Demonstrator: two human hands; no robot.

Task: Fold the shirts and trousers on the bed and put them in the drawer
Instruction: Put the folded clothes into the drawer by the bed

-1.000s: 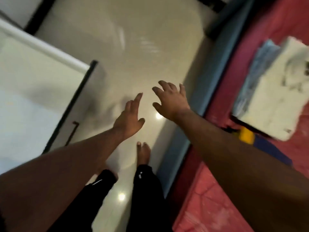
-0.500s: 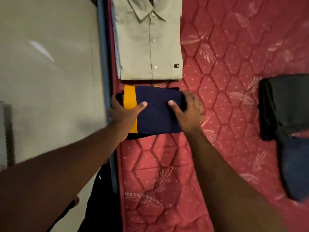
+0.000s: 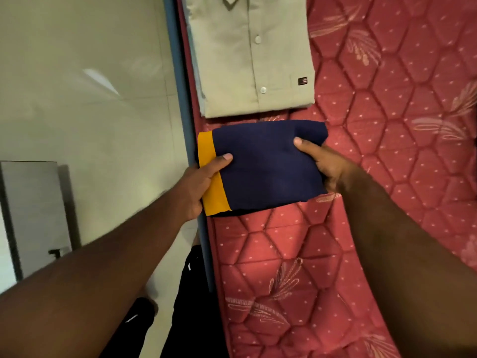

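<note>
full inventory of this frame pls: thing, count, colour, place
folded garment: 1, navy with orange band, held at the bed's left edge
folded shirt: 1, beige, buttoned, on bed beyond the garment
bed cover: 1, red quilted, right half
bed frame edge: 1, blue, left of the cover
floor: 1, pale tiles, left
cabinet: 1, grey, far left
left hand: 1, grips orange end
right hand: 1, grips navy end
legs: black trousers, bottom centre
</note>
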